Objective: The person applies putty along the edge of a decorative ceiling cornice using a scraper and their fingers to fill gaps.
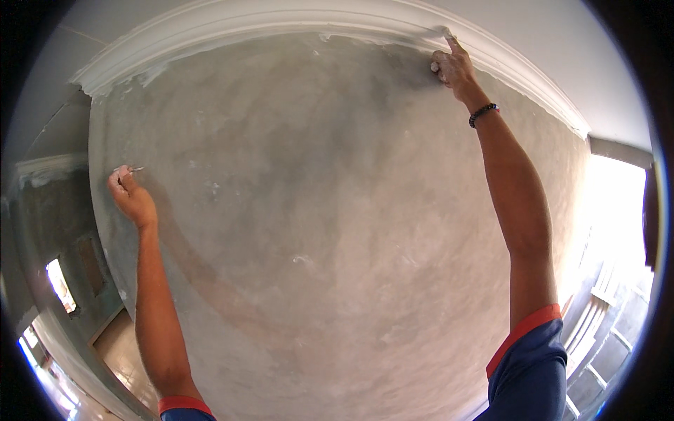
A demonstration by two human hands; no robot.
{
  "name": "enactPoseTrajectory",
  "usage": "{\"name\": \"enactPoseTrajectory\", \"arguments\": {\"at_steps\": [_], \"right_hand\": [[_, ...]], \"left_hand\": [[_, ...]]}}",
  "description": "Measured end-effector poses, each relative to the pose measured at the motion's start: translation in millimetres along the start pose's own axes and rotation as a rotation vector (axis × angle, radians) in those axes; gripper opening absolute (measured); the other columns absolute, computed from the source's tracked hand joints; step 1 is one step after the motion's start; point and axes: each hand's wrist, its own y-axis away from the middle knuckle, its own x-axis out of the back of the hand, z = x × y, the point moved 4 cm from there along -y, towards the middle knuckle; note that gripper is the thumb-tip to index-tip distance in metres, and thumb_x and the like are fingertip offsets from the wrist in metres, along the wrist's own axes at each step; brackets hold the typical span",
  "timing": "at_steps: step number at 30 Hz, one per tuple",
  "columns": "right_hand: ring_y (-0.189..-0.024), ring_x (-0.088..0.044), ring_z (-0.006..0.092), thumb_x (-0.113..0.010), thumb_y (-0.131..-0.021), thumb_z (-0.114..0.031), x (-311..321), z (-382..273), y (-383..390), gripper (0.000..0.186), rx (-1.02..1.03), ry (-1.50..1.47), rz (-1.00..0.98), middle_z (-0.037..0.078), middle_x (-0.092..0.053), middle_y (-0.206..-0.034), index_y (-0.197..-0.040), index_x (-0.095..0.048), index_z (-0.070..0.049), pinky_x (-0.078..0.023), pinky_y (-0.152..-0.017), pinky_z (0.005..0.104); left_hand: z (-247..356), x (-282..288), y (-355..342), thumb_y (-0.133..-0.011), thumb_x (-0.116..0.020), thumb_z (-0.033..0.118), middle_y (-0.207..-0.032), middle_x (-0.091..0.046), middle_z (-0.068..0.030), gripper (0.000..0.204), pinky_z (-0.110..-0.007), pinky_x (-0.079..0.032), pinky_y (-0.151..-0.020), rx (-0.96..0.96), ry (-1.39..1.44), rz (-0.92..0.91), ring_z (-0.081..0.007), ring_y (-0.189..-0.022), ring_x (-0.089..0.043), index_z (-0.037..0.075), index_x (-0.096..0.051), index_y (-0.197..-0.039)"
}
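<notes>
My right hand [456, 72] reaches up to the white cornice [281, 19] where the wall meets the ceiling. Its index finger stretches to the moulding; the other fingers are curled in, with a rounded white bit at their edge. White paste coats the fingertips. Whether that bit is a held thing or a coated fingertip, I cannot make out. Lower at the left, my left hand [131, 195] is raised before the grey plastered wall [316, 189]. Its fingers pinch a thin, pale, flat piece [137, 168] seen nearly edge-on, and white paste marks them too.
Ragged white paste [151, 74] lines the cornice's lower edge. Past the wall's left end lies another room with a small bright wall opening [60, 285] and a tiled floor [123, 351]. At the right is a bright opening [614, 217], with long pale strips [590, 326] below.
</notes>
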Motion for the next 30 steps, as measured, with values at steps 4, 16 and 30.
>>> {"name": "enactPoseTrajectory", "arguments": {"at_steps": [4, 16, 30], "right_hand": [[-0.049, -0.04, 0.0059, -0.053, -0.092, -0.011, -7, 1, 3, 0.061, 0.084, -0.157, -0.11, 0.001, -0.055, -0.069, -0.148, -0.032, -0.018, -0.03, -0.041, 0.0215], [-0.048, -0.04, 0.006, -0.054, -0.089, -0.011, 11, 27, 19, 0.007, -0.215, -0.461, -0.001, 0.004, -0.058, -0.071, -0.096, -0.052, -0.009, -0.027, -0.039, 0.0207], [-0.054, -0.039, 0.0092, -0.053, -0.084, -0.006, -121, -82, 24, 0.008, 0.87, 0.451, -0.491, 0.004, -0.048, -0.064, -0.076, -0.051, -0.003, -0.029, -0.041, 0.0269]], "left_hand": [[-17, -2, -5, -0.1, -0.046, 0.023, -0.098, -0.062, -0.0123, 0.028, -0.035, -0.047, -0.084, 0.054, 0.055, -0.003, -0.0236, -0.091, -0.061, -0.003, -0.056, -0.104], [0, 0, -3, -0.1, -0.046, 0.023, -0.099, -0.062, -0.0137, 0.028, -0.036, -0.048, -0.085, 0.027, 0.028, -0.034, -0.024, -0.092, -0.061, -0.003, -0.056, -0.105], [-1, 2, 0, -0.1, -0.046, 0.022, -0.105, -0.061, -0.015, 0.028, -0.037, -0.046, -0.088, -0.023, 0.08, -0.012, -0.0257, -0.097, -0.06, -0.003, -0.057, -0.105]]}}
